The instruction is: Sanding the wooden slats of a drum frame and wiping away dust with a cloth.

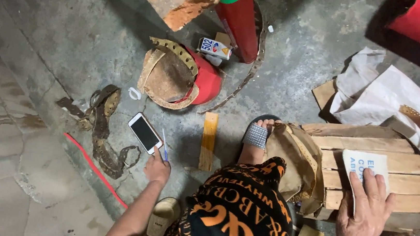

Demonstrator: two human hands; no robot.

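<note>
**Two hands apart: one at a pen on the floor, one flat on sandpaper**

We see the left hand [157, 168] low over the concrete floor [73, 31], its fingers closed around a thin blue pen [164, 147] that points up and away from us. Just beside the pen lies a white smartphone [145, 133] with a dark screen, tilted on the floor and not touching the hand as far as we can tell. To the left of the phone we find a tangle of worn studded leather straps [103, 133], and a thin red line [95, 169] runs diagonally across the floor below them.

The right hand [363, 215] rests well apart from the left, its fingers spread flat on a pale sheet of sandpaper [365, 168]. That sheet lies on the slatted top of a round wooden drum [370, 176], which sits at the right of the view with a studded strap around its far rim. A floppy brown leather piece [296, 161] hangs over the drum's left edge.

Between the hands we see a knee in black cloth with orange letters and a foot in a grey sandal [257, 135]. A short wooden slat [208, 140] lies on the floor beside the foot. Farther off stands a red bucket [204, 81] wrapped in leather, with a small printed box [215, 48] and a red cylinder [241, 20] behind it.
</note>
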